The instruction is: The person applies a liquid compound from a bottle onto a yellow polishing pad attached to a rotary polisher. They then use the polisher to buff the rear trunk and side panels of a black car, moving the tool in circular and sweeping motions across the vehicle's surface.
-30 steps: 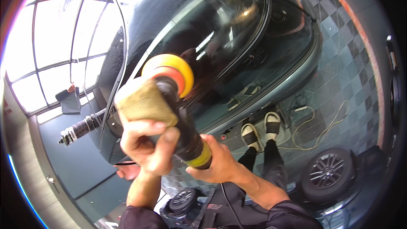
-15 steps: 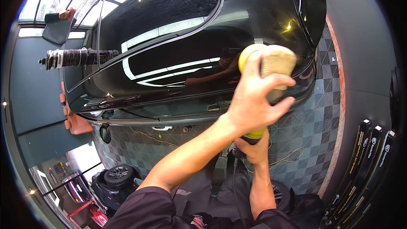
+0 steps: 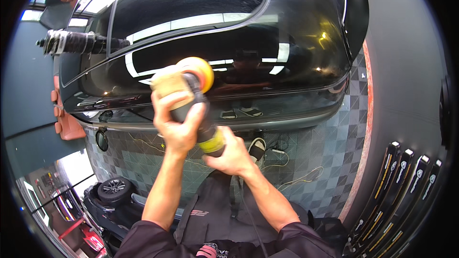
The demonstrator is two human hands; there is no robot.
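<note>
A corded polisher (image 3: 207,122) with a yellow foam pad (image 3: 205,70) is held in both my hands, over the glossy black side of a car (image 3: 229,81). My left hand (image 3: 178,126) is wrapped round its front end, just below a blurred tan, fuzzy-looking piece (image 3: 173,88) at the head. Lower down, my right hand (image 3: 232,155) grips the rear handle by a yellow-green band. The pad's edge faces me, smeared by motion; whether it touches the paint I cannot tell. A dark power cord (image 3: 248,217) trails from the handle down past my legs.
A wrapped dark cylinder (image 3: 79,43) juts out beyond the car's left part. Pale cable (image 3: 306,177) loops over the checkered floor near my foot (image 3: 256,149). Several long black boxes (image 3: 382,181) stand at the right. A wheel (image 3: 114,188) lies at lower left, near reddish seats (image 3: 69,122).
Both hands and the polisher have swung left along the car's side. My left arm, stretched across to the right before, now points up at the left. The view has shifted slightly.
</note>
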